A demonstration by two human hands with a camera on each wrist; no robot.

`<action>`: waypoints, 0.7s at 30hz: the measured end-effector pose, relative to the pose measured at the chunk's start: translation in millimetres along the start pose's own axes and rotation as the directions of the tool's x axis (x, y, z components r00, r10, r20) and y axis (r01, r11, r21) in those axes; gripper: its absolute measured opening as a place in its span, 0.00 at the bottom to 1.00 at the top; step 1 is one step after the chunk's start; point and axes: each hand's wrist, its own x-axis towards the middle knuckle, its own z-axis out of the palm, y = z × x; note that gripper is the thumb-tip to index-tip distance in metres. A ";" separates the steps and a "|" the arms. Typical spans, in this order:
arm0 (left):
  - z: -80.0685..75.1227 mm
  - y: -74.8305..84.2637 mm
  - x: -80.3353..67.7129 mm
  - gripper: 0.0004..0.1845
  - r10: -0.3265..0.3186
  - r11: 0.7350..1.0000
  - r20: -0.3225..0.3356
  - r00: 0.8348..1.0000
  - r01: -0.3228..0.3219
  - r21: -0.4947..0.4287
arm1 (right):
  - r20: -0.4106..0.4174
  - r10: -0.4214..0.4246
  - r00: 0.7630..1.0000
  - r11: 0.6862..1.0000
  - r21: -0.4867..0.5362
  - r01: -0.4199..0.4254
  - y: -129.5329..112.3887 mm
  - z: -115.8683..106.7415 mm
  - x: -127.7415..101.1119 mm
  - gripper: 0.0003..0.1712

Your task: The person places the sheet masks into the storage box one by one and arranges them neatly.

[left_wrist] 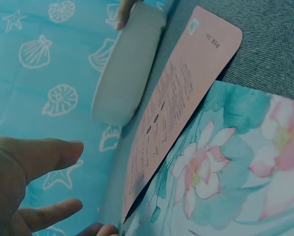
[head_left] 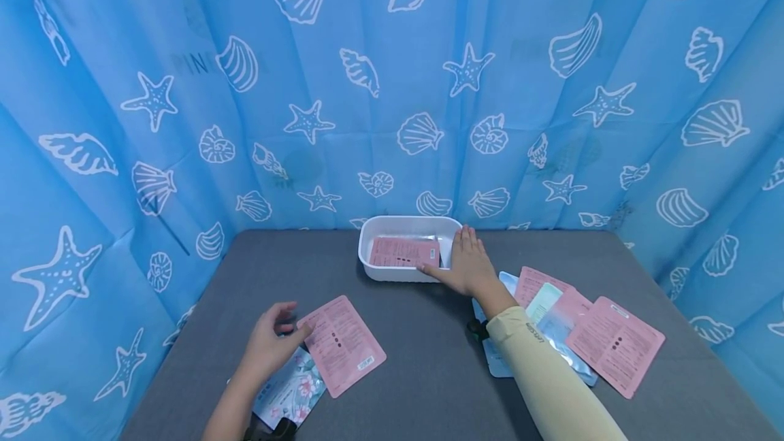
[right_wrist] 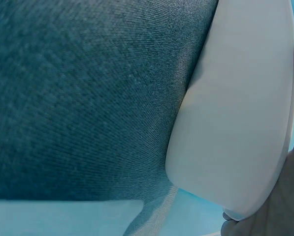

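Observation:
A white plastic box (head_left: 404, 276) stands near the table's far edge with a pink packet (head_left: 401, 250) lying flat in it. My right hand (head_left: 468, 267) holds the box's right end, thumb along the front rim and fingers at the far side. In the right wrist view the box's outer wall (right_wrist: 235, 108) fills the right side, with fingertips showing at its lower end. My left hand (head_left: 272, 339), fingers loosely bent and apart, hovers beside another pink packet (head_left: 346, 346). That packet overlaps a packet printed with lotus flowers (head_left: 300, 386), which lies partly under my left wrist.
Right of my right forearm, several pink and light blue packets lie overlapped, the outermost pink one (head_left: 617, 346) nearest the right edge. A grey cloth (head_left: 416, 373) covers the table. Behind it hangs a blue curtain (head_left: 380, 107) with white shells and starfish.

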 end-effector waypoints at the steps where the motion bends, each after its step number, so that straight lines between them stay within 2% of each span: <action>1: -0.2 -0.3 0.9 0.35 -0.008 1.000 0.011 1.000 0.008 0.004 | 0.000 0.000 1.000 1.000 0.000 0.000 0.3 0.4 0.5 0.75; 5: -1.7 -2.0 2.2 0.36 -0.025 1.000 0.061 0.998 0.025 0.002 | 0.000 -0.002 1.000 1.000 0.001 0.002 2.1 2.1 1.9 0.75; 8: -1.2 -3.2 1.8 0.37 -0.031 0.999 0.074 0.997 0.031 0.012 | 0.006 -0.002 1.000 1.000 0.003 0.002 2.2 2.9 1.5 0.75; 15: 4.9 -3.0 2.3 0.39 -0.016 0.999 0.046 0.999 0.015 0.040 | -0.013 -0.002 1.000 1.000 -0.003 0.002 1.6 4.2 1.7 0.72; 21: 9.6 2.4 0.1 0.45 0.000 0.996 0.027 1.000 -0.003 0.084 | -0.014 -0.003 1.000 1.000 -0.006 0.003 1.4 3.2 0.7 0.72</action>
